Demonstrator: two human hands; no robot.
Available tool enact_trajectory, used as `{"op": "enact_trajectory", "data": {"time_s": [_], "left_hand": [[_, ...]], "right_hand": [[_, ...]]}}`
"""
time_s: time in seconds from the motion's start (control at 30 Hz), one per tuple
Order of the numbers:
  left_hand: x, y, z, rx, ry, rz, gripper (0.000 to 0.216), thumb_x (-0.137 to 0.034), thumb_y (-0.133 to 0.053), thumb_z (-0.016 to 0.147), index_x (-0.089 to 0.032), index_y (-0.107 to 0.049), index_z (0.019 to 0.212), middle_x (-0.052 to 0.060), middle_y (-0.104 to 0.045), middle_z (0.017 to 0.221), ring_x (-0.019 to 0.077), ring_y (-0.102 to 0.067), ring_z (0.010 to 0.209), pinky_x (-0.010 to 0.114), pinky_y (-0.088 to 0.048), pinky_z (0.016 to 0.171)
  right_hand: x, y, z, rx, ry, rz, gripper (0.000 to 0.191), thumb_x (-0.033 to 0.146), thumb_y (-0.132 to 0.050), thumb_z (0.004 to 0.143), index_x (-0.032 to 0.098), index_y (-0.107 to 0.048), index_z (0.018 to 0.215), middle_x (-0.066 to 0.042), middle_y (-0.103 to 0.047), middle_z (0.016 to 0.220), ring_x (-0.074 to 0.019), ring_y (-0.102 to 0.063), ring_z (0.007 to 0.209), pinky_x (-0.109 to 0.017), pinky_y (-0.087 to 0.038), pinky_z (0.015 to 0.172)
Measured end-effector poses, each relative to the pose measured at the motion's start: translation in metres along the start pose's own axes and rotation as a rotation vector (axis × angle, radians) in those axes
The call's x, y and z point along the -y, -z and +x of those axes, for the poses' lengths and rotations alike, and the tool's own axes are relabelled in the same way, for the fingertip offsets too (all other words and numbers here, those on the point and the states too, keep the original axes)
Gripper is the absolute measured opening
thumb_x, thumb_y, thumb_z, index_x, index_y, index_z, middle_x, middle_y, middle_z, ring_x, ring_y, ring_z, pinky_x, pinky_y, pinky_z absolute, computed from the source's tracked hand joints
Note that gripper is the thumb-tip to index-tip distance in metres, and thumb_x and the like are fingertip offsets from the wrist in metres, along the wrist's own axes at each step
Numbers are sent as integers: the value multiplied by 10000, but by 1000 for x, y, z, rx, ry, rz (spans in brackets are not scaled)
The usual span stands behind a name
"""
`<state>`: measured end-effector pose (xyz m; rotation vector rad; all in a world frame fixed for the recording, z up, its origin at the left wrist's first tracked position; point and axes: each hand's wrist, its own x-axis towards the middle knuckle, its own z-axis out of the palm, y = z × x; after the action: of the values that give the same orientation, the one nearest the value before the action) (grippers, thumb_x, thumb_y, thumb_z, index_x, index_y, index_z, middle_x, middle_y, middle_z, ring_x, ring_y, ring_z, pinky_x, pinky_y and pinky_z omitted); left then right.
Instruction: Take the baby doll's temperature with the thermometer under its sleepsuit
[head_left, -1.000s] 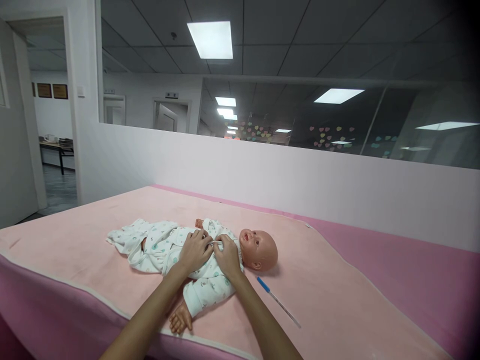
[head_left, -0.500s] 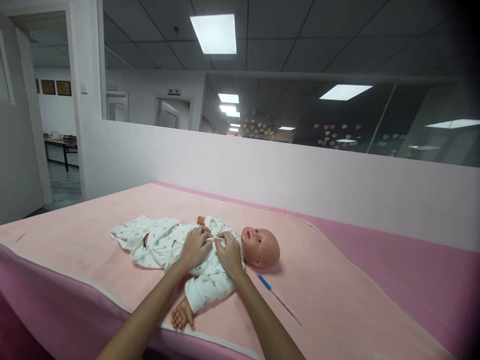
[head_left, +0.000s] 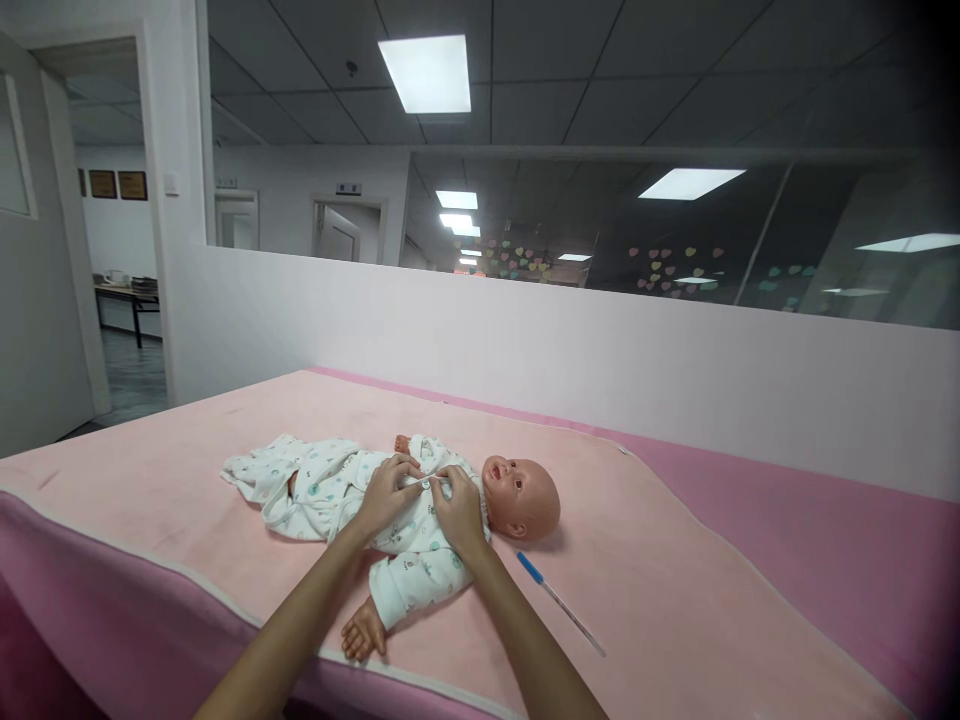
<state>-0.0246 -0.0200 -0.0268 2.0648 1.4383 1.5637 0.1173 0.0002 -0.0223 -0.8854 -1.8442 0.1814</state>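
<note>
A baby doll (head_left: 523, 498) lies on its back, head to the right, wearing a white printed baby outfit (head_left: 421, 585). My left hand (head_left: 388, 496) rests on the doll's chest, thumb and fingers pinching the front of the outfit. Close by on the right, my right hand (head_left: 459, 508) also pinches the cloth, nearer the neck. Between my fingertips a thin white edge or tie of the outfit shows; which of these it is I cannot tell. One doll hand (head_left: 364, 630) sticks out of the near sleeve.
On the pink padded table (head_left: 675, 600), beside the doll's head, lies a thin clear stick with a blue end (head_left: 562, 605). A white wall (head_left: 525, 340) with a window above it runs along the back. An open door (head_left: 45, 260) stands at the left.
My fingers have shifted slightly at the doll's chest, and the white strip between them is less stretched out. The doll and the stick stay in place.
</note>
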Motion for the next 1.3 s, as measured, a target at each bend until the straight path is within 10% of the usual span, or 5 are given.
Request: {"op": "enact_trajectory", "data": {"time_s": [1.07,1.3], "left_hand": [[-2,23,-8,-270,206,100,348,-334,-296,875,-187,-510,643,-2,-585,626,155,-546,637,267,-378,617],[-4,34,-14,-289,86,337,375,-338,-304,878,-193,-540,624,18,-584,652,175,-526,706,300,-373,693]], "right_hand": [[-3,-2,0,69,93,-191,215,210,-371,864,192,-581,819,-35,-628,806,-165,-557,779,-259,-356,694],[10,-1,3,174,322,-247,203,225,-419,874,246,-599,965,-34,-613,997,-183,-516,952,-329,-317,859]]}}
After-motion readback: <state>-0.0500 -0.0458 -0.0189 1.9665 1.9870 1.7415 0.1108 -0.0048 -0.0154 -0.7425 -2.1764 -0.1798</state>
